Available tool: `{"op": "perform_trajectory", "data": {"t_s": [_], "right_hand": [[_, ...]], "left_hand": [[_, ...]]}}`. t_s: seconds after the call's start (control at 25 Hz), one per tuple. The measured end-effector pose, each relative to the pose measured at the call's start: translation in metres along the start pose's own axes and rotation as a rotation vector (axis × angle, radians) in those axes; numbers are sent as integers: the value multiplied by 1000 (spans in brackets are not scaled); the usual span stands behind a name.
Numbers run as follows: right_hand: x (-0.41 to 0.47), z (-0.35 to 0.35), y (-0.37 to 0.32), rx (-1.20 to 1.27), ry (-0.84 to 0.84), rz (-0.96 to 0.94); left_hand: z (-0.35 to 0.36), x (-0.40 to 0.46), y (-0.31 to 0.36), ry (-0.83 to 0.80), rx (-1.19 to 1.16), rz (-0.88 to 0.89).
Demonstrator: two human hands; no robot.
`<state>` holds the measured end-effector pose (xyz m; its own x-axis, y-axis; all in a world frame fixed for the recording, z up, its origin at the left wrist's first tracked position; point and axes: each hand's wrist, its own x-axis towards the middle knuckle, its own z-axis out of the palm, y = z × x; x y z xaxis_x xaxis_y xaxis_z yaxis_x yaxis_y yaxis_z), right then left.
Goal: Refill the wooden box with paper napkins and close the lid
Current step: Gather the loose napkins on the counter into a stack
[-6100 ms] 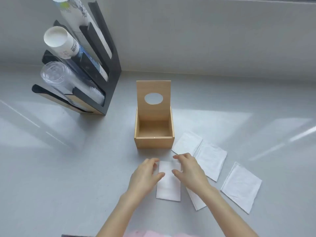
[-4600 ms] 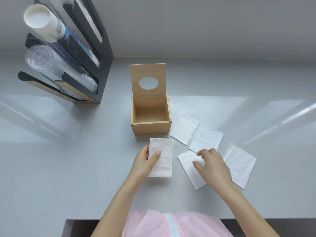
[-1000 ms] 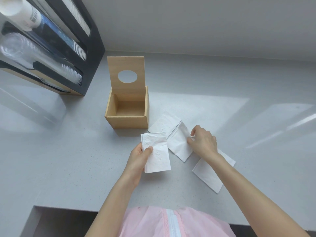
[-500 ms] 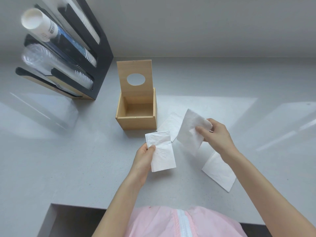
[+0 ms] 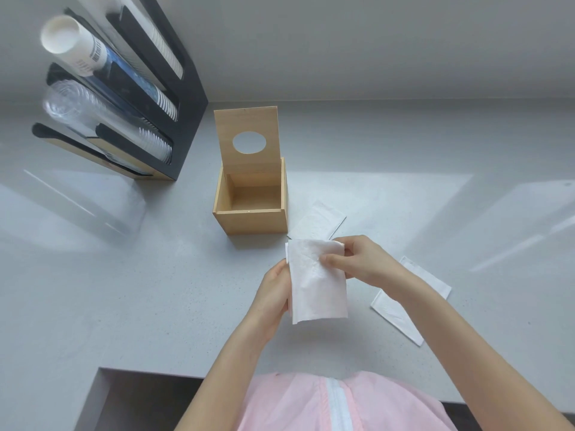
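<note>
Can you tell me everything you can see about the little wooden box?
The wooden box is small, squarish and made of pale, plain wood. It sits on the grey counter, in front of the hands and right of the black cup holder. Its lid stands open, hinged up at the back, with an oval hole cut through it. Inside, the box looks empty: only its bare wooden bottom shows. No hand touches it. One white napkin lies on the counter right by its front right corner.

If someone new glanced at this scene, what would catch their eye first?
Probably the white napkins held up in both hands at centre, the left hand and right hand pinching them together. Just behind stands the empty wooden box, its lid upright, and a black cup rack at far left.
</note>
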<state>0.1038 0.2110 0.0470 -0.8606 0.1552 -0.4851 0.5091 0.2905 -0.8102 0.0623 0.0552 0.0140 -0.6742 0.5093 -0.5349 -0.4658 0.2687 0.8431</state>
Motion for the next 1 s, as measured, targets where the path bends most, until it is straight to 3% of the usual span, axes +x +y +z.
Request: {"op": "perform_trajectory", "data": {"t_s": [0.28, 0.72, 1.0], "right_hand": [[8, 16, 9, -102, 185, 47], [6, 5, 23, -76, 209, 72], [-21, -49, 68, -492, 358, 283]], "left_hand": [[4, -1, -6, 98, -98, -95], [8, -3, -9, 132, -9, -51], [13, -3, -9, 112, -39, -76]]}}
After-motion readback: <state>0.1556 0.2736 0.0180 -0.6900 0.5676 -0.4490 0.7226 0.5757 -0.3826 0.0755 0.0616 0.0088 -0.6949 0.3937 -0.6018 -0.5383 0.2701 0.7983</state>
